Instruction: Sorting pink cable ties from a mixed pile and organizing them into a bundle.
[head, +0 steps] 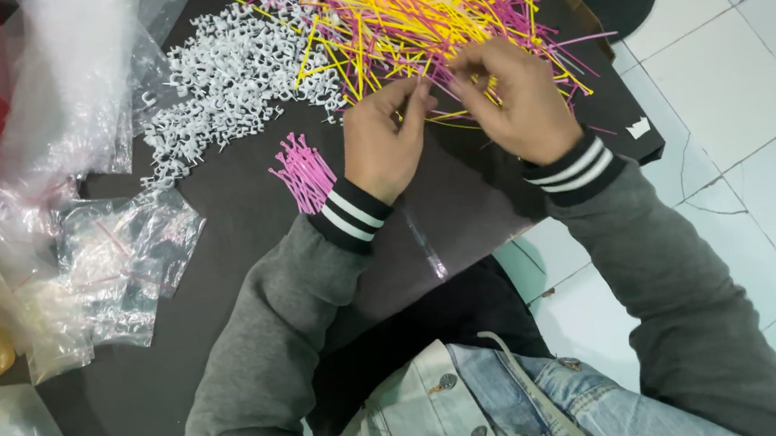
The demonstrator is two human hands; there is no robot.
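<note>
Nearest, grey sleeves with striped cuffs lead to both hands on a dark mat. Left hand and right hand meet at the near edge of the pile of yellow and pink sticks, fingers pinched together on thin sticks. Beside the left wrist lies a pink stick bundle. Farther left sit white plastic clips and clear bags.

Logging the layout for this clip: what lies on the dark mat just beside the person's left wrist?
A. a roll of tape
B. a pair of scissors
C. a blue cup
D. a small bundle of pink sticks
D: a small bundle of pink sticks lies on the dark mat right beside the left hand at the wrist.
</note>
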